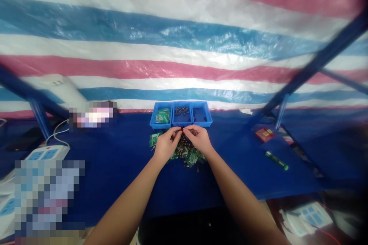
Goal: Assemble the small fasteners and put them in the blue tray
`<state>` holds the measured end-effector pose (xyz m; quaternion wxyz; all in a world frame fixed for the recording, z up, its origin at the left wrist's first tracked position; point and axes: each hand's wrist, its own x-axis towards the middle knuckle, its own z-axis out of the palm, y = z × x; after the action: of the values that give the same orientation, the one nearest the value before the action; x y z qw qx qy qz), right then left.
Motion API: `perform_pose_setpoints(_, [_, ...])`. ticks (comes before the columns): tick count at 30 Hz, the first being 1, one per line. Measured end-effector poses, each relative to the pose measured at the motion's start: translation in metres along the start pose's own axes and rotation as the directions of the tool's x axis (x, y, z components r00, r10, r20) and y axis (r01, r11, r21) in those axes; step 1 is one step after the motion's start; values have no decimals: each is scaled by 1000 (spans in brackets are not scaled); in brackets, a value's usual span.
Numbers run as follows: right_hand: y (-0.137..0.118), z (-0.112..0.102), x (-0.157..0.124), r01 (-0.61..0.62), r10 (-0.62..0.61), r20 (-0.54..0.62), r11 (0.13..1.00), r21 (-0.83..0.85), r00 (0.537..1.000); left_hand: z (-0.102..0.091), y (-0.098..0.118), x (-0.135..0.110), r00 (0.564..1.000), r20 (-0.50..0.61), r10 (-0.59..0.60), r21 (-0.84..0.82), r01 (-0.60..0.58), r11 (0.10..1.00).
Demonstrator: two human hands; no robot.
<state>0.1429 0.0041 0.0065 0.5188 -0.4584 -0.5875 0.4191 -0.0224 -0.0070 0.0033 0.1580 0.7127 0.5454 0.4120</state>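
My left hand and my right hand meet fingertip to fingertip over a heap of small green packets and dark metal parts on the blue table. Both hands pinch a tiny dark piece between them; it is too small to name. Just beyond the hands stand three joined blue bins: the left bin holds green packets, the middle bin holds small dark parts, and the right bin has a few dark bits.
A green marker and a small red box lie to the right. A white power strip with a cable sits at the left. Blue frame bars slant on both sides. A striped tarp hangs behind.
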Motion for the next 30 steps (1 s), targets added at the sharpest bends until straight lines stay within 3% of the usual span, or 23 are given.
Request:
perform_pose_setpoints(13, [2, -1, 5, -87, 93, -23, 978, 189, 995, -1, 2, 0, 1000, -28, 6, -33, -7, 999])
perform_pose_setpoints(19, [2, -6, 9, -142, 189, -136, 945, 296, 973, -2, 2, -1, 1000, 0, 2, -34, -2, 999])
perform_pose_setpoints(25, [6, -11, 12, -156, 220, -286, 960, 232, 933, -2, 3, -1, 1000, 10, 14, -21, -13, 1000])
perform_pose_setpoints(30, [7, -13, 13, -132, 191, -338, 973, 191, 921, 0, 2, -2, 1000, 13, 28, -25, -28, 999])
